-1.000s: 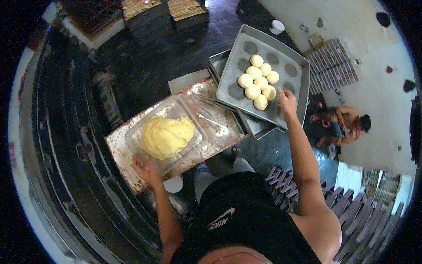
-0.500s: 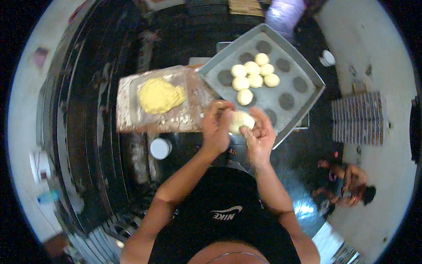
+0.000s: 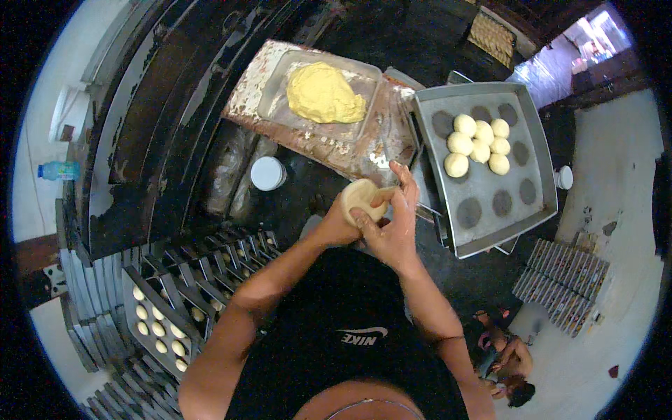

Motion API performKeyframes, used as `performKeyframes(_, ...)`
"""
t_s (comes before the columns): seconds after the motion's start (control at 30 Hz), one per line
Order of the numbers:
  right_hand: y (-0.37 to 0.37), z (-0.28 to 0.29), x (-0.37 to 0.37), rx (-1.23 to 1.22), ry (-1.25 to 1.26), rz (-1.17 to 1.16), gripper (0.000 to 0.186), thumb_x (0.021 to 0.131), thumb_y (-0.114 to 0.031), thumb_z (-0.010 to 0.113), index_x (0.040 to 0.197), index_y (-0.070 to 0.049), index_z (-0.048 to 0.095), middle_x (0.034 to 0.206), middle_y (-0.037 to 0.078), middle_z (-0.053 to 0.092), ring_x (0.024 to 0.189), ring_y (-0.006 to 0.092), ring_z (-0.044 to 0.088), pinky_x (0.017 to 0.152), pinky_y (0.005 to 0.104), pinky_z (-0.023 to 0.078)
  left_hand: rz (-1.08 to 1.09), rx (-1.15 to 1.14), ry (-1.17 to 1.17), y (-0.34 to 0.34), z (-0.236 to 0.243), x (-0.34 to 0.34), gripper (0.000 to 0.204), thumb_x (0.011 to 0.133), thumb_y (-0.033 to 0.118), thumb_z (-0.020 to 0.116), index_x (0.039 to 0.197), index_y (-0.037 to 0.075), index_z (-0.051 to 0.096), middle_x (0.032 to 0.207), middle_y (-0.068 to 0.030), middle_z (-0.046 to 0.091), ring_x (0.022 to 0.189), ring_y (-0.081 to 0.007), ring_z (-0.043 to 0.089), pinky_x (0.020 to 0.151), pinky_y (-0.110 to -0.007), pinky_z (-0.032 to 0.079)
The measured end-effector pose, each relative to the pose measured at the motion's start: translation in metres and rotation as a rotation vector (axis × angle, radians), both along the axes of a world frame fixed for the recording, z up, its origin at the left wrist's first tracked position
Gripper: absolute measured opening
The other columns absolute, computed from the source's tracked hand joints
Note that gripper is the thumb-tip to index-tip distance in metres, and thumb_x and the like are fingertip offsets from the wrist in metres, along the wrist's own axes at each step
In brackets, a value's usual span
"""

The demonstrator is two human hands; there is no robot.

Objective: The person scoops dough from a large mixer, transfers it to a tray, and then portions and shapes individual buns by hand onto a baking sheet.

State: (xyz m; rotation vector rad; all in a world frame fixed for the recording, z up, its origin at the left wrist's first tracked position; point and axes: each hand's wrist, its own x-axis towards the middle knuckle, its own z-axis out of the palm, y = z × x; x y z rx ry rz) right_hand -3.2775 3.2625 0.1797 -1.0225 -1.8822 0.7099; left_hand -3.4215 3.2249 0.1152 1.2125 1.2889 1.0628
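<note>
In front of my chest, a pale piece of dough [image 3: 358,190], opened into a hollow cup shape, sits in my left hand [image 3: 338,225]. My left fingers curl round its underside and are partly hidden by it. My right hand [image 3: 394,234] grips its near right edge, thumb on the rim and a bent finger at the hollow, while the forefinger sticks up. Beyond them lies a soft yellow mass [image 3: 323,94] in a shallow clear tray [image 3: 271,98]. Several round dough balls [image 3: 479,151] are grouped in a square metal pan [image 3: 483,234] on the right.
A floury wooden board [image 3: 241,105] carries the clear tray. Near it is a white-lidded tub [image 3: 268,173]. At lower left, a rack [image 3: 183,276] holds trays of dough balls. Another person [image 3: 505,360] sits low at right, below a slatted crate [image 3: 562,287].
The rounded dough now shows a hollow in my hands. My view has turned, so the board and pan appear shifted right and the rack at lower left shows more.
</note>
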Motion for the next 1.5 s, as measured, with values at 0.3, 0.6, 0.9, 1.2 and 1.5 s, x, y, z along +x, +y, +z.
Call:
performKeyframes(0.3,0.083,-0.163,-0.093,-0.615,-0.054,-0.014,0.026,0.093,-0.021,0.070,0.112,-0.003,0.066,0.101,0.016,0.071,0.095,0.0355,0.069,0.083,0.0409,0.054,0.393,0.071,0.344,0.025,-0.048,-0.148,0.043,0.073,0.006,0.086,0.112,0.004,0.067,0.102,-0.0115,0.072,0.094,-0.0247,0.072,0.085,-0.036,0.056)
performKeyframes(0.6,0.273,-0.206,-0.273,0.003,-0.487,-0.006,0.039,0.088,-0.024,0.074,0.121,-0.003,0.069,0.113,0.021,0.068,0.108,0.0406,0.060,0.095,0.0460,0.051,0.199,0.138,0.491,0.137,-0.083,-0.306,0.054,0.071,0.002,0.083,0.120,0.005,0.059,0.104,-0.0112,0.071,0.098,-0.0243,0.071,0.085,-0.036,0.056)
performKeyframes(0.9,0.274,-0.210,-0.304,-0.114,-0.643,0.041,0.034,0.085,-0.010,0.068,0.119,-0.004,0.070,0.115,0.017,0.067,0.112,0.0361,0.059,0.095,0.0447,0.052,0.119,-0.007,0.102,0.210,-0.086,-0.373,0.055,0.073,0.005,0.090,0.118,0.004,0.060,0.108,-0.0079,0.069,0.100,-0.0169,0.069,0.090,-0.031,0.056)
performKeyframes(1.2,0.283,-0.184,-0.271,-0.435,-0.532,0.217,0.017,0.086,-0.006,0.072,0.103,0.000,0.072,0.099,0.015,0.073,0.086,0.0364,0.068,0.086,0.0404,0.055,0.113,0.088,0.054,0.236,-0.079,-0.386,0.051,0.071,0.001,0.090,0.113,0.002,0.061,0.108,-0.0075,0.068,0.100,-0.0151,0.067,0.090,-0.032,0.056)
performKeyframes(1.5,0.250,-0.076,-0.316,-1.167,0.831,-0.163,0.016,0.093,-0.014,0.074,0.104,-0.003,0.074,0.098,0.006,0.074,0.088,0.0165,0.066,0.078,0.0314,0.054,0.097,-0.121,-0.194,0.241,-0.070,-0.367,0.045,0.073,0.001,0.087,0.111,0.002,0.063,0.105,-0.0064,0.069,0.099,-0.0156,0.066,0.091,-0.031,0.054)
